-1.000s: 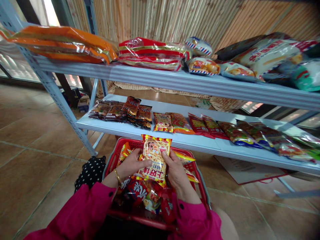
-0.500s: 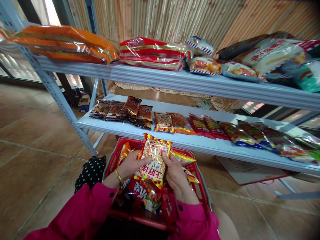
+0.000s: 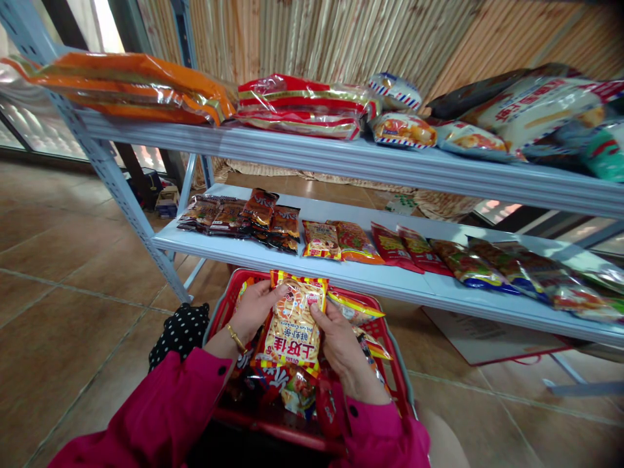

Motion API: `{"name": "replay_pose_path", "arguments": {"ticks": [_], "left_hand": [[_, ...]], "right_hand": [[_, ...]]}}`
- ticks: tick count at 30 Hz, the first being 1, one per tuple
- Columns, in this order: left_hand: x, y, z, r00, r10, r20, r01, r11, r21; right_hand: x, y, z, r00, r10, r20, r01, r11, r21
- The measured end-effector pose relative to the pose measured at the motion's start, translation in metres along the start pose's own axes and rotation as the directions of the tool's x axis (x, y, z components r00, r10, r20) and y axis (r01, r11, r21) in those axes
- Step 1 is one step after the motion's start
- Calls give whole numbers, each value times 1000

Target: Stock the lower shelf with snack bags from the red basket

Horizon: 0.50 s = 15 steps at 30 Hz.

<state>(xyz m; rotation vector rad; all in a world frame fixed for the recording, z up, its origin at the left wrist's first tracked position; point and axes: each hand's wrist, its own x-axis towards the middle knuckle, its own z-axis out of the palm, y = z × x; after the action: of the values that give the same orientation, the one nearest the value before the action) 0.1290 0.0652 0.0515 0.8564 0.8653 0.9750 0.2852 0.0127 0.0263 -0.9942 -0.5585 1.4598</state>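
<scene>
A yellow and red bag of prawn crackers [image 3: 295,328] is held between both hands above the red basket [image 3: 221,312], its printing upside down to me. My left hand [image 3: 254,312] grips its left edge, thumb lying across the front. On the opposite edge, my right hand [image 3: 341,344] pinches it, thumb on the front and fingers behind. Beneath the bag, several snack packets fill the basket, among them a red packet [image 3: 327,406] and a yellow-edged bag [image 3: 358,307] at the right side. Parts of these packets are hidden by the hands and the bag.
Ahead stands a pale blue metal rack. Its lower shelf [image 3: 234,247] carries a row of snack packets, including a similar small yellow bag [image 3: 322,240]. Larger bags lie on the upper shelf [image 3: 292,146]. Black polka-dot fabric [image 3: 180,328] is left of the basket; a flat board [image 3: 487,335] leans under the rack.
The bag of prawn crackers has tilted to face me more squarely and sits slightly lower. Both hands keep hold of it. The view has shifted slightly.
</scene>
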Motion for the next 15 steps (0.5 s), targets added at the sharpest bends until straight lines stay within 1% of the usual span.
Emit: {"name": "replay_pose_path", "arguments": {"ticks": [5,9,11,15], "left_hand": [[2,-3,-3,1000,19,-15,-19,1000,-10],[2,-8,-6,999,-4,-37,2,999,-54],[2,-10,-7,999,-24,-44,21,998,-57],[-1,-12,-7,998,-67,-14,67,997,-34]], "right_hand": [[-2,0,1,1000,6,4,-6,1000,0],[-3,-3,4,1000,4,11,-4,1000,-8],[-3,-6,7,1000,10,-22,-10,1000,-2],[1,-12,11,988,-23,-150,31,998,49]]}}
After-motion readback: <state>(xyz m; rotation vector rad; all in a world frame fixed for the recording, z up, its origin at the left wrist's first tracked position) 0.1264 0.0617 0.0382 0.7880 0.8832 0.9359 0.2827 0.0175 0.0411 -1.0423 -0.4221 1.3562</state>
